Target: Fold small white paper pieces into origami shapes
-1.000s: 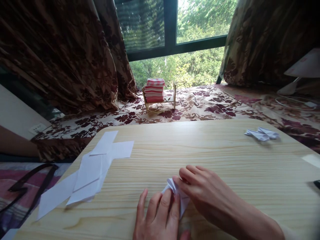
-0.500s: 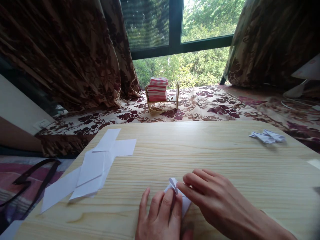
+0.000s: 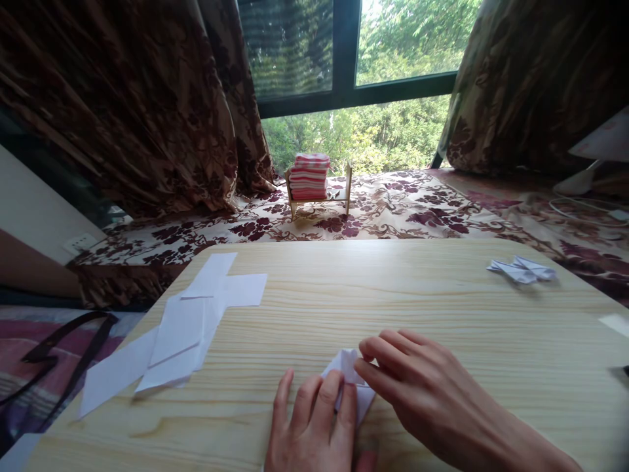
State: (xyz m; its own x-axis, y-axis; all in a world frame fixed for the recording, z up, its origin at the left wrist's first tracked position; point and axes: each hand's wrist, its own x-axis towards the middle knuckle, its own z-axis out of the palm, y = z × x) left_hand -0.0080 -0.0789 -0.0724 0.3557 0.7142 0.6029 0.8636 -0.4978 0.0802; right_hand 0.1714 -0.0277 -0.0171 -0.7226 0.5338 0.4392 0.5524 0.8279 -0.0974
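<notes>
The left hand (image 3: 314, 426) lies palm down, open with its fingers spread, and its index and middle fingertips rest on a small folded piece of white paper (image 3: 364, 401). This paper lies on the pale, wood-grained worktop (image 3: 295, 334), partly under the left hand's fingertips and partly in the gap between the two hands. The right hand (image 3: 422, 373) reaches in from the other side with its fingers bent, its fingertips at the paper's upper edge; whether they pinch the paper or merely touch it, I cannot tell.

To the left of the left hand and farther out, flat rectangular sheets of white paper (image 3: 179, 328) overlap in a loose spread. Beyond the right hand and to its right, near the worktop's far corner, sits a folded white paper shape with pointed ends (image 3: 523, 270), well apart from both hands.

Straight out past the hands, beyond the far edge, a stack of pink-and-white striped cloth (image 3: 309, 178) rests on a small wooden stand (image 3: 348, 190). That stand is on a cream fabric cover with dark red flowers (image 3: 432, 213).
</notes>
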